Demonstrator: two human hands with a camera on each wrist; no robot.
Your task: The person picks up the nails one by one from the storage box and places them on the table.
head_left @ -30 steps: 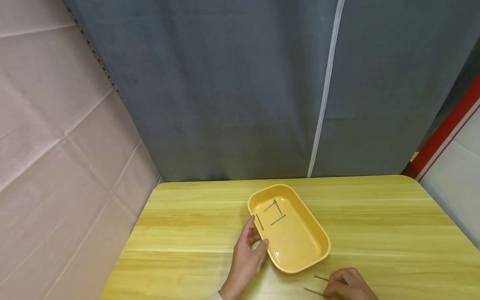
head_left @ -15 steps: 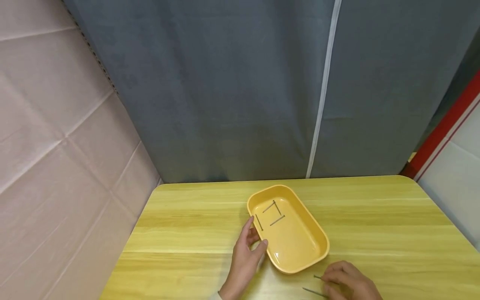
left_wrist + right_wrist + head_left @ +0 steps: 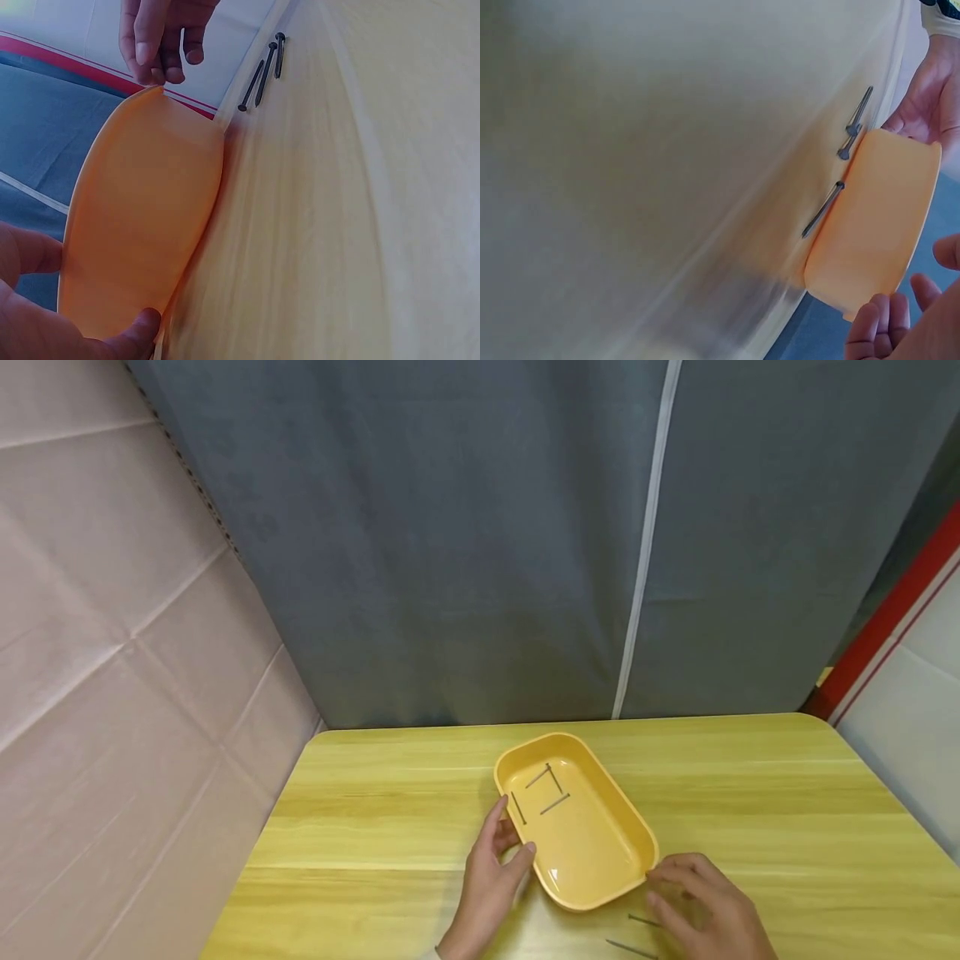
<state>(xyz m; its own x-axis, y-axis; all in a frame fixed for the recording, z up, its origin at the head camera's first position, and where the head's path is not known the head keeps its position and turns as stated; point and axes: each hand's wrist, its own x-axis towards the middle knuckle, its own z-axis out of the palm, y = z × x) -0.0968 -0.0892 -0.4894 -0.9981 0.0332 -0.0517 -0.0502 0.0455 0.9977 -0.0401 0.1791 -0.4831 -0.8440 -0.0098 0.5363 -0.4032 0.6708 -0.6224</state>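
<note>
My left hand [image 3: 489, 881] grips the left long side of a yellow plastic tray [image 3: 600, 852], its thumb and fingers spread along the rim. Several nails [image 3: 555, 803] lie inside the tray, at its far end. By the tray's near right corner is my right hand [image 3: 708, 902], fingers loosely bent and fingertips at the rim; no nail shows between them. On the table below that hand lie more nails [image 3: 632, 949], partly hidden by it in the head view. The left wrist view shows these loose nails [image 3: 262, 75] close together beside the tray.
A wood-grain table [image 3: 360, 827] carries everything. Behind it hangs a grey curtain [image 3: 450, 568] with a pale vertical strip. Pinkish sheeting [image 3: 135, 693] borders the left side, and a red-edged white panel [image 3: 922, 693] stands at the right.
My right hand has moved up from the loose nails on the table to the tray's near right corner. The left hand and the tray stay where they were.
</note>
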